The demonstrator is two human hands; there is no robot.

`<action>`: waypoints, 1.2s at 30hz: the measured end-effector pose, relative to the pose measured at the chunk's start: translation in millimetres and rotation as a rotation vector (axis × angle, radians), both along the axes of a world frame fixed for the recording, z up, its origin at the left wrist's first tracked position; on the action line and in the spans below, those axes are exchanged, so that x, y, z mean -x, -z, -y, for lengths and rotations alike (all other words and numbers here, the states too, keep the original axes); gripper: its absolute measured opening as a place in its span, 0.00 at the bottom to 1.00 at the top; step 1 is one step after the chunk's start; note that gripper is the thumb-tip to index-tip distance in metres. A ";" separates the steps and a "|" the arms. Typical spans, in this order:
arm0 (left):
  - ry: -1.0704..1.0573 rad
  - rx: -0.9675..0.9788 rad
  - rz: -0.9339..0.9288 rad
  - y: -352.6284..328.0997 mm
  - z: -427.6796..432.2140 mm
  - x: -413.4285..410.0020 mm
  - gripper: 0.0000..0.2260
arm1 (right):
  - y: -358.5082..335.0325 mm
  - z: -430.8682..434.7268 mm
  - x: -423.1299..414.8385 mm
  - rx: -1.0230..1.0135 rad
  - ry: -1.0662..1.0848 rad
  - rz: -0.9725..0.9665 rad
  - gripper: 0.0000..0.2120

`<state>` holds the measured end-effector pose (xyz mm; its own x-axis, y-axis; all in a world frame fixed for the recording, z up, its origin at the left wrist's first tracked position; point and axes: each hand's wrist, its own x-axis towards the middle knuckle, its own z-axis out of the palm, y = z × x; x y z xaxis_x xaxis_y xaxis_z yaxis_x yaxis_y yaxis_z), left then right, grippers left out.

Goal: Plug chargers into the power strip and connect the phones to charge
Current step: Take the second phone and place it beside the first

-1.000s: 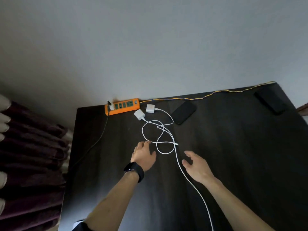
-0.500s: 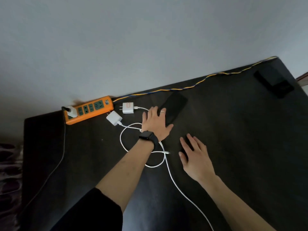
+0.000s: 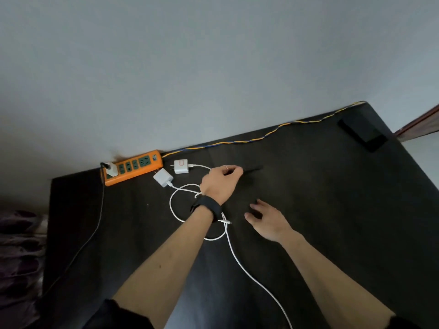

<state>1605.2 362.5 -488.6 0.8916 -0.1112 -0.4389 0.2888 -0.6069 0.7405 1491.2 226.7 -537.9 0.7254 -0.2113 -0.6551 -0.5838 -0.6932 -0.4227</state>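
An orange power strip (image 3: 136, 167) lies at the table's back edge with one white plug (image 3: 111, 171) in its left socket. Two white chargers (image 3: 163, 177) (image 3: 181, 166) lie unplugged just right of it, their white cables (image 3: 174, 205) looped on the dark table (image 3: 332, 210). One cable's connector (image 3: 228, 222) rests near my left wrist. My left hand (image 3: 219, 184) grips a black phone (image 3: 253, 168), tilted up on its edge so only a thin strip shows. With fingers spread, my right hand (image 3: 266, 219) hovers over the table, holding nothing. A second black phone (image 3: 363, 134) lies at the far right corner.
A yellow-and-blue twisted cord (image 3: 261, 138) runs along the back edge from the strip to the right corner. A thin black cord (image 3: 95, 231) trails off the strip down the table's left side. Dark purple fabric (image 3: 16, 245) lies beyond the left edge. A grey wall stands behind.
My left hand reached from the cable loop to the black phone, closed on it and tipped it up on edge. My right hand moved slightly forward and stayed empty.
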 end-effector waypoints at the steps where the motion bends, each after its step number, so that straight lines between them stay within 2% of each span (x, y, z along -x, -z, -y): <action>1: -0.067 0.139 -0.096 -13.3 -4.0 7.2 0.12 | -12.9 1.1 -1.2 -0.139 0.190 -0.008 0.28; 3: -0.170 0.338 -0.262 -38.4 -17.9 28.3 0.11 | -37.9 1.3 4.5 -0.455 0.564 0.039 0.27; 5: -0.201 0.454 -0.512 -50.7 -35.6 48.9 0.12 | -56.7 2.4 18.2 -0.688 0.743 0.115 0.25; 8: -0.117 0.642 -0.765 -63.4 -66.8 90.7 0.15 | -85.1 0.1 50.8 -0.843 0.776 0.209 0.22; 12: -0.114 0.721 -0.704 -79.9 -91.8 154.6 0.20 | -111.8 -11.9 86.0 -0.902 0.772 0.228 0.22; 15: -0.071 0.647 -0.529 -89.9 -105.4 205.5 0.23 | -124.3 -28.6 112.6 -0.970 0.732 0.171 0.22; 20: 0.002 0.375 -0.441 -80.8 -134.4 287.2 0.25 | -109.9 -63.6 164.3 -0.893 0.634 0.084 0.11; 24: -0.130 0.146 -0.350 -56.5 -158.3 352.3 0.35 | -86.0 -113.5 211.8 -0.778 0.397 -0.045 0.20; 27: -0.192 -0.013 -0.306 -40.4 -174.5 396.7 0.38 | -69.6 -149.1 243.4 -0.761 0.287 -0.154 0.29; 31: -0.217 -0.229 -0.215 -22.8 -204.1 442.8 0.37 | -56.0 -194.0 273.2 -0.692 0.150 -0.234 0.32; 36: -0.220 -0.311 -0.233 -4.3 -254.3 464.7 0.39 | -38.0 -245.9 275.8 -0.577 0.085 -0.201 0.33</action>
<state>1140.5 616.8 -484.3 0.7526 0.2395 -0.6134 0.5736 -0.6958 0.4322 1215.4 472.6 -499.9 0.5719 0.1663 -0.8033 -0.7343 -0.3327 -0.5917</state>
